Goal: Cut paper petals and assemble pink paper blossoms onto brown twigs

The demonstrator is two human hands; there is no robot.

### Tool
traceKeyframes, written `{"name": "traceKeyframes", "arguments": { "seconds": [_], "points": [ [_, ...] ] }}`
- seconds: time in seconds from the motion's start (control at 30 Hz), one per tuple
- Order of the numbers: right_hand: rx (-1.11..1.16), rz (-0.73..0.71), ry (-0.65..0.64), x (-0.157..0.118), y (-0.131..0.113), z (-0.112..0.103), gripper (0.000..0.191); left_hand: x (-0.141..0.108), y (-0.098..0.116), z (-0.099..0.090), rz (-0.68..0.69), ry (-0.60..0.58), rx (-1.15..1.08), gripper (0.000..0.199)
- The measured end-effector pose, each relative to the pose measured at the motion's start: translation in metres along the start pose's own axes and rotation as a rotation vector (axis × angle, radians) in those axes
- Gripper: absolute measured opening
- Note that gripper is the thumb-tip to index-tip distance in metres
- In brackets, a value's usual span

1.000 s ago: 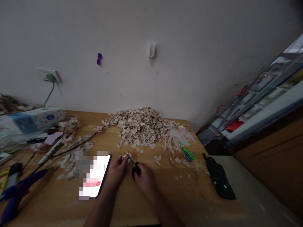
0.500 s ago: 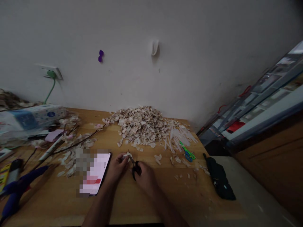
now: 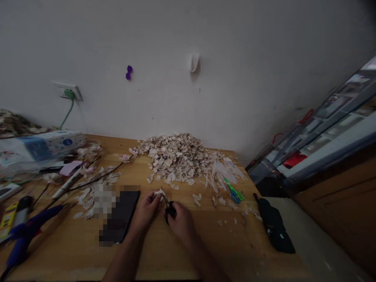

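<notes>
A small pale petal-like piece [image 3: 159, 193] is pinched between the fingertips of the left hand [image 3: 152, 199], and black-handled scissors [image 3: 169, 210] are gripped in the right hand [image 3: 179, 220], with their blades at the piece, above the wooden table [image 3: 170, 250]. Beside the left forearm a dark-screened phone [image 3: 122, 215] is seen lying flat; beyond the hands, a large heap of pale, dry petal-like pieces [image 3: 179, 158] is piled near the white wall [image 3: 158, 102].

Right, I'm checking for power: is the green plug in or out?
In: the green plug sits against the wall socket, cord hanging below.
</notes>
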State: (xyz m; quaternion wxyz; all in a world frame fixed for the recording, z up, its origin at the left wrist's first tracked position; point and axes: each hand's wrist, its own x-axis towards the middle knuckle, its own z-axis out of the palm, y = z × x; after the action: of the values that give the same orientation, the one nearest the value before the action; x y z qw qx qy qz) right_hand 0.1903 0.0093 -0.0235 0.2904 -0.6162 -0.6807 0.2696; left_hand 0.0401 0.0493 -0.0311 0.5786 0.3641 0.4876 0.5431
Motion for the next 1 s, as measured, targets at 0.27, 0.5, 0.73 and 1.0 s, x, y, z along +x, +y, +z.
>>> {"name": "traceKeyframes", "arguments": {
  "seconds": [0.27, 0.5, 0.73, 1.0],
  "points": [
    [0.01, -0.016, -0.031, 0.002, 0.002, -0.001, 0.009, -0.002, 0.007, -0.001, -0.036, -0.008, 0.008, 0.051],
    [0.026, -0.026, -0.089, 0.007, 0.003, -0.007, 0.008, -0.001, 0.008, -0.004, -0.027, -0.024, 0.017, 0.047],
    [0.029, -0.026, -0.109, 0.007, 0.0, -0.01, 0.01, 0.0, 0.005, -0.004, 0.023, -0.016, 0.06, 0.044],
    [0.011, -0.017, -0.11, 0.005, -0.004, -0.013, 0.005, -0.001, 0.008, -0.009, 0.165, 0.058, 0.257, 0.035]
  ]
}}
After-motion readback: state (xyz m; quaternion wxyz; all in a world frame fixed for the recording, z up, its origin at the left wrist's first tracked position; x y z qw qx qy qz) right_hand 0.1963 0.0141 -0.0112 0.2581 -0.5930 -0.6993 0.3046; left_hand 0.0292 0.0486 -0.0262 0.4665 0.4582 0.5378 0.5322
